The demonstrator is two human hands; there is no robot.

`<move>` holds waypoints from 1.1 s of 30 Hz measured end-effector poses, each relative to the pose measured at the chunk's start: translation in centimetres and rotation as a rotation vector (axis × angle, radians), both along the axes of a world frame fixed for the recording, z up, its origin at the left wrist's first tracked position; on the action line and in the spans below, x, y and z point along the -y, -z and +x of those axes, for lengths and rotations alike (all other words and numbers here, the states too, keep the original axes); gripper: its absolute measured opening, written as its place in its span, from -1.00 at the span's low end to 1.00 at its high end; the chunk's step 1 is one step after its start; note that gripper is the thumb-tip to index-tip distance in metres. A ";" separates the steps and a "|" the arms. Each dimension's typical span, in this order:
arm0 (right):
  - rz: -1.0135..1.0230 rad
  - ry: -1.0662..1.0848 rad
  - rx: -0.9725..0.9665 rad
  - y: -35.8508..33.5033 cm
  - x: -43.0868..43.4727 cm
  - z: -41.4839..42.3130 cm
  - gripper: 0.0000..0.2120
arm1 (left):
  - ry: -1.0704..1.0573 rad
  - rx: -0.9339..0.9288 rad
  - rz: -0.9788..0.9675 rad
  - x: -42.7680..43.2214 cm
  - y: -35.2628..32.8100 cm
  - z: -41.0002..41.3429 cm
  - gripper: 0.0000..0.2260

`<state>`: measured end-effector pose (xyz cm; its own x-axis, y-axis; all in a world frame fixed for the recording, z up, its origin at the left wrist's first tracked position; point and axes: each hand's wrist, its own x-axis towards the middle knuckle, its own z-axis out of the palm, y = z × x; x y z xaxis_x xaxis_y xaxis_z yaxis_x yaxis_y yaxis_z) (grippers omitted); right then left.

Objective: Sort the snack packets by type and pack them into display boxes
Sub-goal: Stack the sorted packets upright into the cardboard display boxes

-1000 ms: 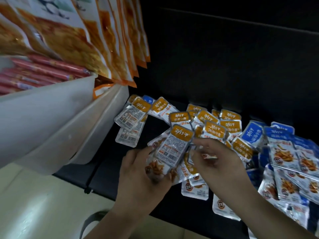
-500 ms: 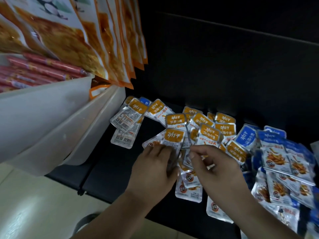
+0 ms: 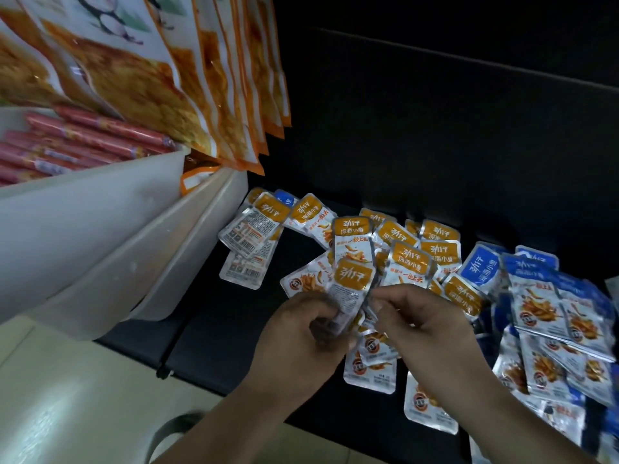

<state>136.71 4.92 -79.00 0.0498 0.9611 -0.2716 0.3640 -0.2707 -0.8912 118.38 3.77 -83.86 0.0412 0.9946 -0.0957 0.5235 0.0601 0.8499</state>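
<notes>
The left hand point(image 3: 298, 339) curls its fingers round a held stack point(image 3: 351, 283) of orange-topped fish snack packets. It lifts them clear of the pile with the labels upward, probably so that one type gathers squared up for boxing. The right hand point(image 3: 432, 326) is just beside it, fingers bent, tips at the stack's right edge. Blur hides whether they pinch a packet or only steady it.

Under and just beyond both sets of fingertips, loose orange packets point(image 3: 410, 259) overlap on the dark surface point(image 3: 207, 333), a few face down with barcodes showing. Right of the right fingers, blue-topped packets point(image 3: 536, 296) lie heaped, seemingly a type kept separate.

Left of the left fingers, well apart, a white bin point(image 3: 83, 212) leans outward. It holds red sausages point(image 3: 83, 135), with large orange pouches point(image 3: 150, 88) farthest back.
</notes>
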 end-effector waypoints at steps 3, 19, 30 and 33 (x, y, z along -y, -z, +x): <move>-0.013 0.000 -0.005 -0.2 -0.1 0.0 -0.82 | -0.124 0.168 -0.077 0.2 -0.4 -0.5 -0.91; -0.012 0.092 -0.240 -0.8 -2.1 -3.3 -0.71 | -0.329 0.610 -0.243 0.9 -4.3 -1.0 -0.83; 0.288 -0.175 0.702 0.7 -5.5 -1.3 -0.77 | 0.104 -0.769 0.074 -8.1 0.1 -10.1 -0.32; 0.293 -0.173 0.865 1.3 -5.6 -0.9 -0.72 | 0.210 -0.796 -0.044 -9.2 0.9 -9.8 -0.30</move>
<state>135.84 10.50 -80.31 -0.0283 0.9985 0.0478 0.9481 0.0420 -0.3151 108.60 12.99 -84.80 0.1296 0.9683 -0.2135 0.9722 -0.0818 0.2192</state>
